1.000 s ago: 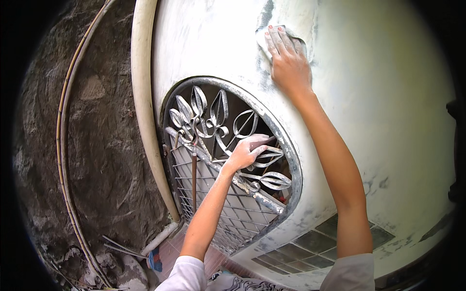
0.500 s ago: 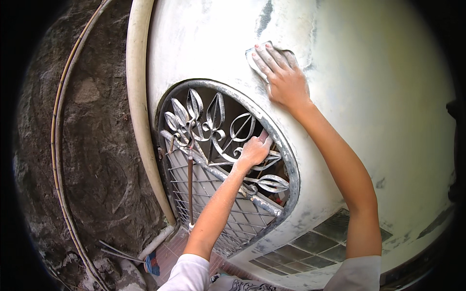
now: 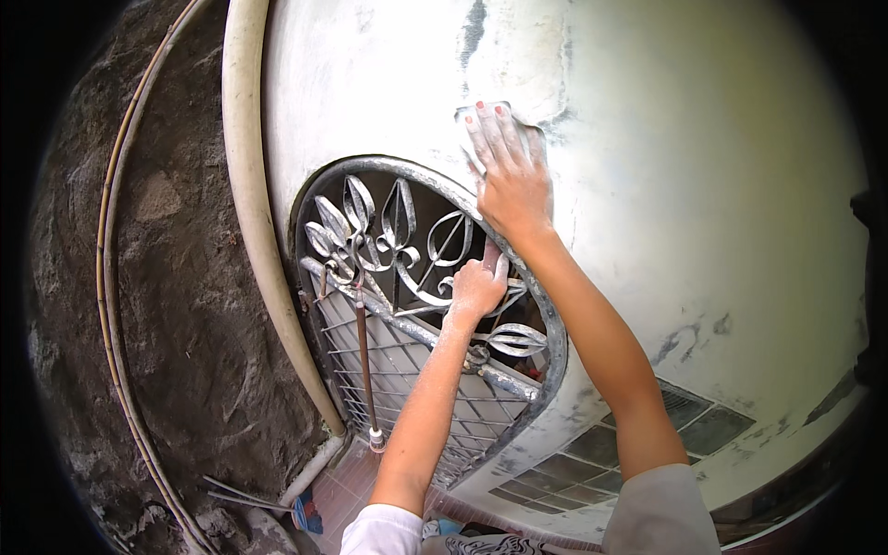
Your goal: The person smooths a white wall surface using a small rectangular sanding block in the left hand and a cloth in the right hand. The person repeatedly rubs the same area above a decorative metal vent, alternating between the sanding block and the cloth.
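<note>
My right hand (image 3: 513, 176) lies with its fingers stretched over a pale, thin pad (image 3: 542, 166), pressed to the white wall (image 3: 703, 185) just above the arched opening. My left hand (image 3: 476, 287), dusted white, is closed at the metal grille (image 3: 398, 220) with leaf and scroll shapes; a reddish-brown piece (image 3: 492, 254) rises from its fingers, and what exactly it grips is unclear. A brown rod (image 3: 363, 351) with a white lower end hangs down the left part of the lattice.
A thick cream pipe (image 3: 249, 166) runs down left of the white wall, beside rough dark earth or rock (image 3: 162, 277) and thin curved bamboo-coloured lines (image 3: 106, 268). Low on the right are dark square tiles or panes (image 3: 717, 425). Reddish floor tiles (image 3: 338, 492) show below.
My right hand and its pad have moved down the wall toward the arch. My left hand has shifted slightly on the grille. The view has drifted, moving the pipe leftward.
</note>
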